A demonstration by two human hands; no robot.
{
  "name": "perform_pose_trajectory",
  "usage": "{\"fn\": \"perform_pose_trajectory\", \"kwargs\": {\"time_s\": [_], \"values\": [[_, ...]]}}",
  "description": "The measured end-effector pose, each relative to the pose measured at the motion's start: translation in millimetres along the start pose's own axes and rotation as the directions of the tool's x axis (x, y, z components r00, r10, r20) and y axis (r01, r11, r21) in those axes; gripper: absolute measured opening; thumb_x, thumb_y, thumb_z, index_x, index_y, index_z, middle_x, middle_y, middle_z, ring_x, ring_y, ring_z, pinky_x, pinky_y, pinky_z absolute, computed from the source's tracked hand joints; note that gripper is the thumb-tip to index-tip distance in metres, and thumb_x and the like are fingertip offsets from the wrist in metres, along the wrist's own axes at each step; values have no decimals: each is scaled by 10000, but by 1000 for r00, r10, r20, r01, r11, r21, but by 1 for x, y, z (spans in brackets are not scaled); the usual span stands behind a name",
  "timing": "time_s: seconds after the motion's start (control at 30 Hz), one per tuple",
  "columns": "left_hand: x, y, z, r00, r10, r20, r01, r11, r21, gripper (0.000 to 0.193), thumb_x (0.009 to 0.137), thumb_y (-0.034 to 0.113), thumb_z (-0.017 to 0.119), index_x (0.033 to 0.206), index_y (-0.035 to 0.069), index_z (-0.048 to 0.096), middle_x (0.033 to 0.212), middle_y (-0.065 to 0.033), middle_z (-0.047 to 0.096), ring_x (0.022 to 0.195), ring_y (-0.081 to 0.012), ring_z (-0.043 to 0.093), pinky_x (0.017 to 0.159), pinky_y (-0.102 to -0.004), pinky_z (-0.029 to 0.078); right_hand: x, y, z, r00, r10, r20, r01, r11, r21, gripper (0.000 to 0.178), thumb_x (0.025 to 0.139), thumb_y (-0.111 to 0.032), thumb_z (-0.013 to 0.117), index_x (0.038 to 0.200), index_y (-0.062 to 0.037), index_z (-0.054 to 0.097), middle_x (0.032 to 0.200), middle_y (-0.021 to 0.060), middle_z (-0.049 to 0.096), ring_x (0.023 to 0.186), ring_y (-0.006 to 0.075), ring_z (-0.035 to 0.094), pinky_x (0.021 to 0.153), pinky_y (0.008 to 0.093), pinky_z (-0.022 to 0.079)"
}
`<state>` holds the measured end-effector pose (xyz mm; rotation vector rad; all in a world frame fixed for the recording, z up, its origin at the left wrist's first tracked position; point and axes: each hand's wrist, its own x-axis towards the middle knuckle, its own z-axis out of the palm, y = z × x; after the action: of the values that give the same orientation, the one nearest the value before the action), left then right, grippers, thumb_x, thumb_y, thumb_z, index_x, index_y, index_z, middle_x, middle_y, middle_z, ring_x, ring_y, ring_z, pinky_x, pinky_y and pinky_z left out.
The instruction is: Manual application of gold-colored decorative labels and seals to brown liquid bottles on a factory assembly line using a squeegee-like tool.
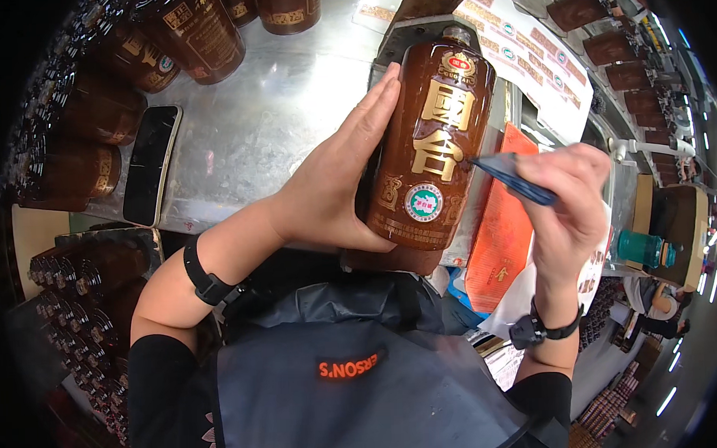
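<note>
A glossy brown bottle (436, 146) with large gold lettering, a red emblem and a round green-and-white sticker leans at a slant in front of me. My left hand (337, 169) grips its left side, fingers stretched along the upper edge and thumb near the base. Pinched in my right hand (566, 189) is a thin, dark blue flat tool with a pointed end (511, 175). Its tip is at the bottle's right side, beside the lower gold character; whether it touches the glass I cannot tell. Behind the bottle is a dark support (395, 37), mostly hidden.
A phone (153, 164) lies at the left of the metal table (252, 125). Several brown bottles (190, 36) stand around it. Sheets of printed labels (538, 52) and an orange-red packet (497, 243) are on the right. A teal-green container (644, 249) sits farther right.
</note>
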<state>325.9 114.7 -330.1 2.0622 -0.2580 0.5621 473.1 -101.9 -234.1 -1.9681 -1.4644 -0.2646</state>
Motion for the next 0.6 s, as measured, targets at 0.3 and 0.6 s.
{"fn": "perform_pose_trajectory", "kwargs": {"time_s": [0.3,0.6], "values": [[-2,1,1,998,35,-47,-34,999,11,1292,597,315,895,1554,-2,86,1584,-303,141,1464,-426,225,1168,-424,307,10,-22,-1,826,418,377,-528,808,263,211,773,-34,715,978,-71,745,859,30,689,770,148,558,719,274,440],[-4,0,5,998,-19,-58,19,1000,2,1276,604,371,885,1535,-35,112,1582,-303,134,1422,-446,296,1124,-412,364,38,-43,-2,835,-175,522,86,978,190,202,801,2,666,984,-41,739,831,61,664,719,195,605,735,309,518]]}}
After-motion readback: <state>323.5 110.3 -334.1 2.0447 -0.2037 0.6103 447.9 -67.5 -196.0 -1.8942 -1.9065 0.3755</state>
